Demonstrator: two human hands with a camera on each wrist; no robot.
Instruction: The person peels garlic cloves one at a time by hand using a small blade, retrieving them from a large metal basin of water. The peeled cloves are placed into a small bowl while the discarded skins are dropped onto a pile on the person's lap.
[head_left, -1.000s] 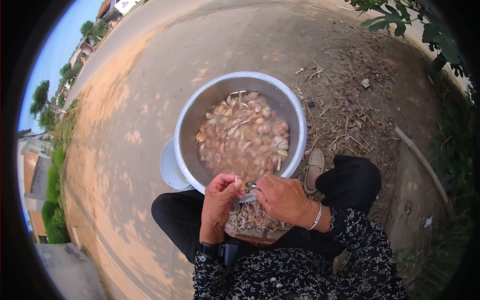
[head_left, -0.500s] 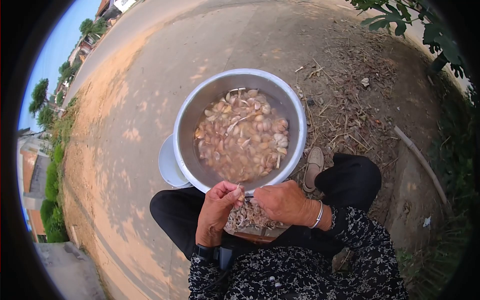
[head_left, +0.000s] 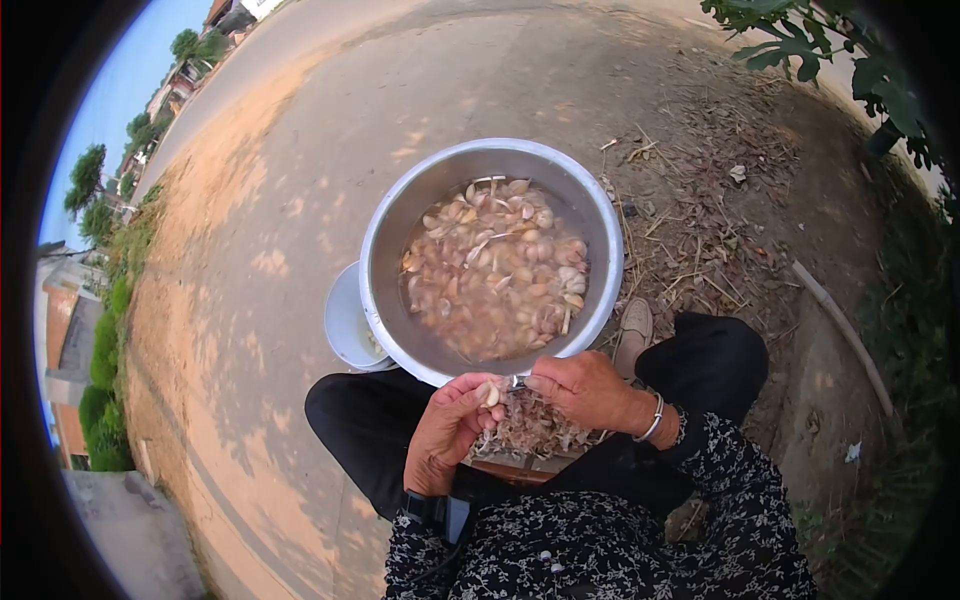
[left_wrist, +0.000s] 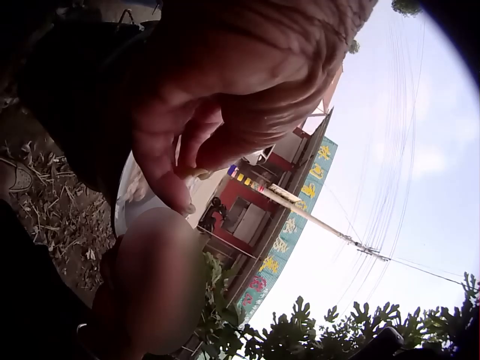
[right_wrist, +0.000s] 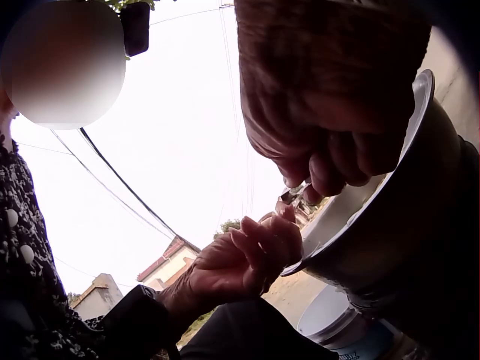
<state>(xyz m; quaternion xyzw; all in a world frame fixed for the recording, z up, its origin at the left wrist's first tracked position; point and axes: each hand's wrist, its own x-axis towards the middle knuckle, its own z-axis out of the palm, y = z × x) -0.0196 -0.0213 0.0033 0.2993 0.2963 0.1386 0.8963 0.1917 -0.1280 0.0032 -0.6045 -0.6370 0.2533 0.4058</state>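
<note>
A pale garlic clove [head_left: 492, 396] is pinched between the thumb and fingers of the left hand [head_left: 440, 430], just outside the basin's near rim. The right hand [head_left: 588, 396] grips a small metal tool [head_left: 516, 382], its end beside the clove. Cloves [head_left: 490, 270] lie in cloudy water in a large metal basin [head_left: 372, 250]. Beneath the hands is a heap of peels [head_left: 540, 428]. In the left wrist view the left hand [left_wrist: 247, 75] looms large, thumb and fingertips close together. The right wrist view shows the right hand [right_wrist: 337, 105] with curled fingers; its tool is mostly hidden.
A pale bucket [head_left: 345, 318] stands against the basin's left side. The person's dark-trousered knees flank the peels, with a shoe [head_left: 633, 335] at the right. Dry stalks and leaves [head_left: 700, 220] litter the ground there, near a long stick [head_left: 845, 330].
The clove's pale surface has come into plain sight in the left fingers. The metal tool shows more clearly between the hands, which have shifted slightly. The head view has also moved a little.
</note>
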